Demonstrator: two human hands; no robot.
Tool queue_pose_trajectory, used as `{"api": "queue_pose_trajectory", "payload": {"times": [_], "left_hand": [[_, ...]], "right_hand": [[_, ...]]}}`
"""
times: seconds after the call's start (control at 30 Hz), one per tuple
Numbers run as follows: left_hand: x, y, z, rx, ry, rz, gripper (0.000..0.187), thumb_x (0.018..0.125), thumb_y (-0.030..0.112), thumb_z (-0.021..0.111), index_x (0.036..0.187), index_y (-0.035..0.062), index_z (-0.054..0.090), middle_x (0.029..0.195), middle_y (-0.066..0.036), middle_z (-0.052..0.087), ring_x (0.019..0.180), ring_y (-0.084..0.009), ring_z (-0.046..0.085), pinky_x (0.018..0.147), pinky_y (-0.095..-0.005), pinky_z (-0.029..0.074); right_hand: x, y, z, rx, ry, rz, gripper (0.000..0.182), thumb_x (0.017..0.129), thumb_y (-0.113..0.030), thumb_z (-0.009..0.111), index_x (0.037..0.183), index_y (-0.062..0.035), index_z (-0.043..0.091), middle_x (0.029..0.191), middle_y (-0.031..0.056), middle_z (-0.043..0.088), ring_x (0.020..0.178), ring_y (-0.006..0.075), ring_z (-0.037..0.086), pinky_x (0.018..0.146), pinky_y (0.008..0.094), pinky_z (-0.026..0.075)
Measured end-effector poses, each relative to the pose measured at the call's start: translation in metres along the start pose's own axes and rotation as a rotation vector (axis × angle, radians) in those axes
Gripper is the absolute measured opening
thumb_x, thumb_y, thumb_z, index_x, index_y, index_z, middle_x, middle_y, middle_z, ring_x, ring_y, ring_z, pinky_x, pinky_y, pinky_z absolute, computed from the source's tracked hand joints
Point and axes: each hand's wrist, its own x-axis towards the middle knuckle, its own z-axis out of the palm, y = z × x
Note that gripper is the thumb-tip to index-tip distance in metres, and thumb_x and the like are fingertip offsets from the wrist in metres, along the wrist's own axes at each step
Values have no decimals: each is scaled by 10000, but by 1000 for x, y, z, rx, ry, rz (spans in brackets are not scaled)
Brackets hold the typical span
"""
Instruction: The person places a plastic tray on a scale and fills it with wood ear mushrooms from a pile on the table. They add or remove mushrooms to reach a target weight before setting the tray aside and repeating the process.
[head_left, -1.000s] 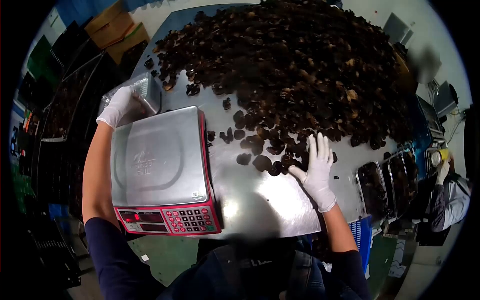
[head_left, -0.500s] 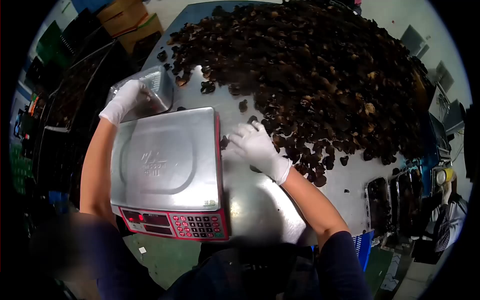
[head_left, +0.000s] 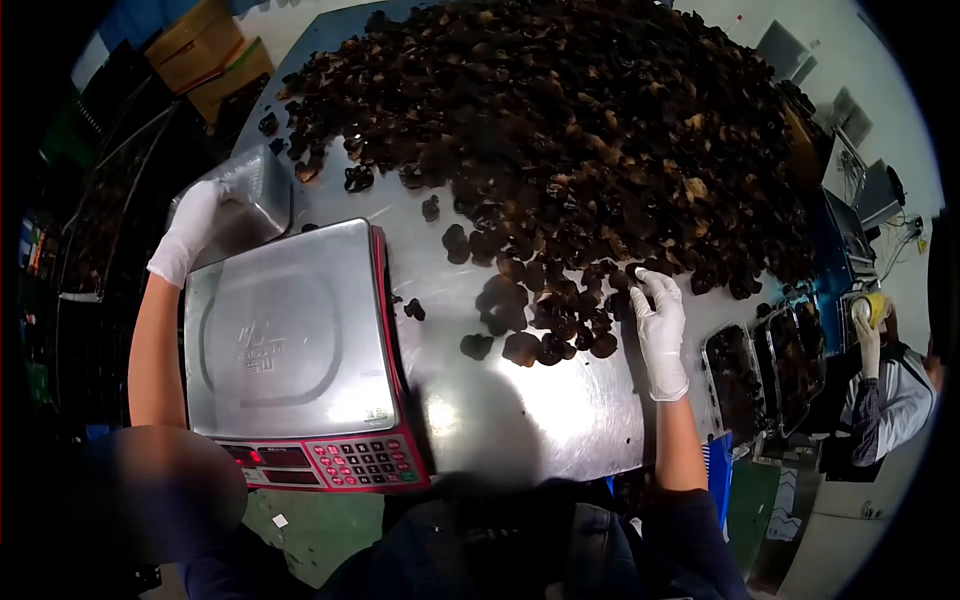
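The electronic scale with a red rim and a square brushed-metal plate [head_left: 285, 345] sits nearest, its panel of small round keys [head_left: 366, 460] facing the wearer. To its right, the shiny sheet-metal tabletop [head_left: 590, 405] shows bare as far as the right forearm, which crosses the near edge.

The right hand [head_left: 662, 335], in a thin white glove, is loosely open, fingers slightly bent, its fingertips at the right border of a loose cluster of dark brown ear-shaped pieces [head_left: 545, 305]. Whether it pinches one cannot be told. A strip of metal separates this cluster from the scale, with a few stray pieces close to the scale's red side.

Just right of that hand stand clear plastic trays filled with dark pieces [head_left: 760, 362], side by side.

The left hand [head_left: 192, 225], also white-gloved, lies over a clear, glossy, box-shaped plastic container [head_left: 277, 185] just behind the scale; its fingertips are hard to see, so its grip cannot be told.

Farther back, the cluster runs into a broad heap of thin, curled, moist-looking dark pieces [head_left: 560, 120]. Brown cardboard boxes [head_left: 200, 50] stand beyond the table's left edge.
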Motion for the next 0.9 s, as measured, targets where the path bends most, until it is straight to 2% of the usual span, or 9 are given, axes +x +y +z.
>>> {"api": "queue_pose_trajectory", "payload": {"times": [0.07,0.27,0.4,0.5,0.6,0.67,0.73,0.8,0.9], "left_hand": [[-8,7,-5,-22,304,9,154,771,-40,632,896,31,687,875,-128,686,826,-293,667,741,-340,524],[-77,126,-35,318,646,151,338,687,-39,659,999,89,631,889,-84,589,850,-284,592,758,-396,492],[-152,203,-30,361,470,81,402,651,-10,694,1030,105,624,895,-97,546,866,-300,559,762,-408,460],[-178,228,-23,292,332,61,402,660,-16,677,1044,80,608,826,-83,494,788,-277,519,728,-402,439],[-196,246,-18,106,234,-11,448,702,-35,697,1128,80,618,985,-102,601,904,-302,568,813,-418,465],[-203,269,-21,63,287,-44,509,700,11,743,1187,51,602,1083,-126,608,1021,-326,576,892,-430,462],[-201,295,-23,-228,225,54,531,719,39,755,1222,35,588,1165,-148,598,1092,-329,574,921,-429,466],[-187,330,-1,-458,158,144,548,733,96,761,1246,20,582,1241,-179,576,1136,-362,569,943,-442,470],[-136,386,49,-515,50,120,742,764,201,756,1395,-21,434,1401,-245,442,1300,-420,441,1055,-455,397]], "right_hand": [[-6,3,-7,-30,-8,45,201,847,-102,713,1040,-43,709,1022,117,676,925,263,639,811,360,508],[-38,-19,-17,-261,-268,-67,173,804,-208,732,910,-72,731,879,112,685,838,297,657,740,396,519],[-38,-22,-10,-289,-276,-16,162,818,-200,714,892,-57,721,867,129,684,866,304,652,760,398,512],[-42,-27,-41,-240,-258,-301,177,835,-211,689,903,-48,699,855,127,682,818,326,649,773,410,501],[-57,-69,-136,-362,-696,-91,137,746,-190,779,825,-82,750,744,128,692,642,288,668,723,362,549],[-67,-61,-185,-489,-908,65,82,714,-136,782,768,-78,759,749,129,695,679,280,682,677,366,546],[-81,-25,-195,-555,-675,-47,121,743,-130,763,835,-52,757,746,129,678,699,278,669,687,365,532],[-67,-34,-156,-283,-370,101,177,793,-186,763,890,-39,741,847,174,682,794,323,664,723,384,524],[-41,-22,-74,-119,-217,-92,351,849,-168,694,1176,-43,661,1020,171,651,965,337,617,856,395,490]]}}
